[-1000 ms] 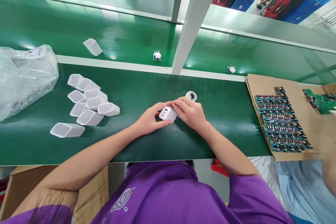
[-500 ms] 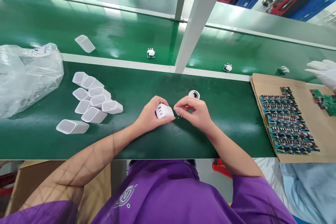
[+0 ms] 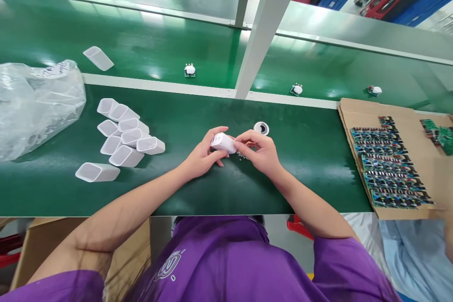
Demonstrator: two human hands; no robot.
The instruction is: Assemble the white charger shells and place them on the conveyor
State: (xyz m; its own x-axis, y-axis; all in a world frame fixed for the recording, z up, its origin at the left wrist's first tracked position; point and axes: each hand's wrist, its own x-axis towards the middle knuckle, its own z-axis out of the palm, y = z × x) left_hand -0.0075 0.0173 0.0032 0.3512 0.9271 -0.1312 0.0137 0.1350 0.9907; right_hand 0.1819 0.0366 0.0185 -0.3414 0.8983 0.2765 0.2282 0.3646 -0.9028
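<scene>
My left hand (image 3: 205, 153) is closed around a white charger (image 3: 223, 143) with dark port slots, held tilted just above the green bench. The fingers and thumb of my right hand (image 3: 260, 151) are pinched together against the charger's right end. Whatever lies between those fingertips is too small to make out. Tiny clear pieces (image 3: 242, 155) are scattered on the bench under my right hand. Just behind it sits a white roll or ring (image 3: 261, 128) with a dark centre.
White hollow housings (image 3: 126, 155) are grouped at left beside a clear plastic bag (image 3: 38, 104). Circuit boards (image 3: 392, 165) lie in rows on cardboard (image 3: 435, 179) at right. Behind the rail, a belt (image 3: 148, 52) carries small board assemblies (image 3: 190, 70). A metal post (image 3: 258, 33) rises centrally.
My right hand's fingertips have come against the charger, which has turned in my left hand. Parts on the belt have shifted left. A co-worker's gloved hand has left the belt at right.
</scene>
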